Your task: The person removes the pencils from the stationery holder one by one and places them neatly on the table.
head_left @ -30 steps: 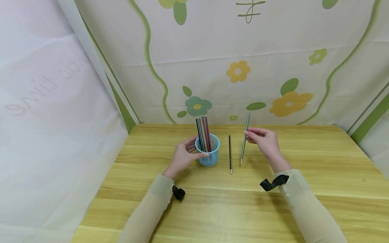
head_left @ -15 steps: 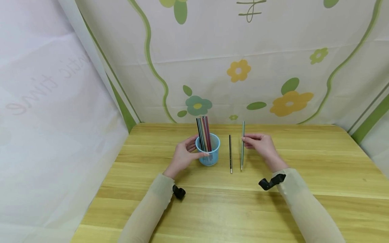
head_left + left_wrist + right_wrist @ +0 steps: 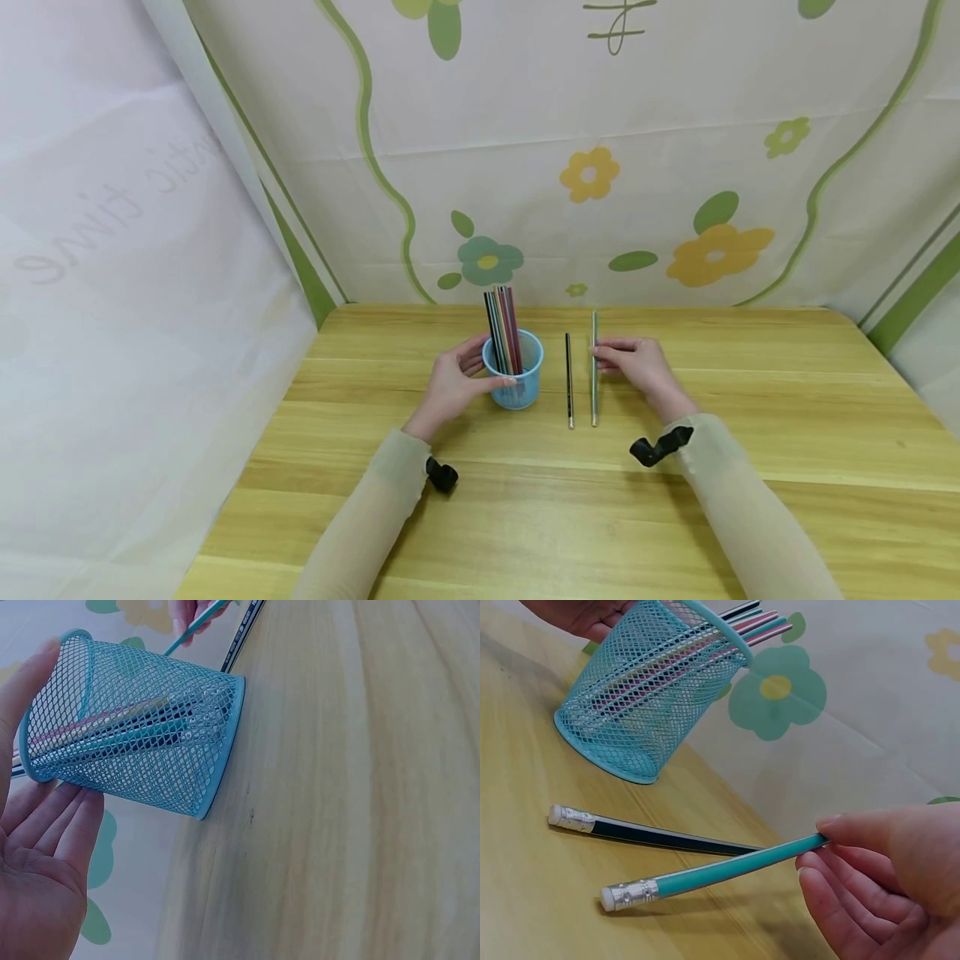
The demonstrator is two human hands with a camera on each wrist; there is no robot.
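A light-blue mesh pencil cup stands upright on the wooden table, with several pencils leaning inside it. My left hand holds the cup from its left, thumb on one side near the rim and fingers on the other, as the left wrist view also shows. Between the thumb and fingers of my right hand is a teal pencil, pinched around its middle, its white eraser end toward me. A black pencil lies between the cup and the teal pencil, roughly parallel to it in the head view.
The table ends at the back against a white cloth printed with flowers. Another pale cloth hangs along the left side. Each wrist carries a small black camera mount.
My right hand has come left and nearer to me, lowering the teal pencil beside the black one and turning it parallel. The left hand and the cup have stayed put.
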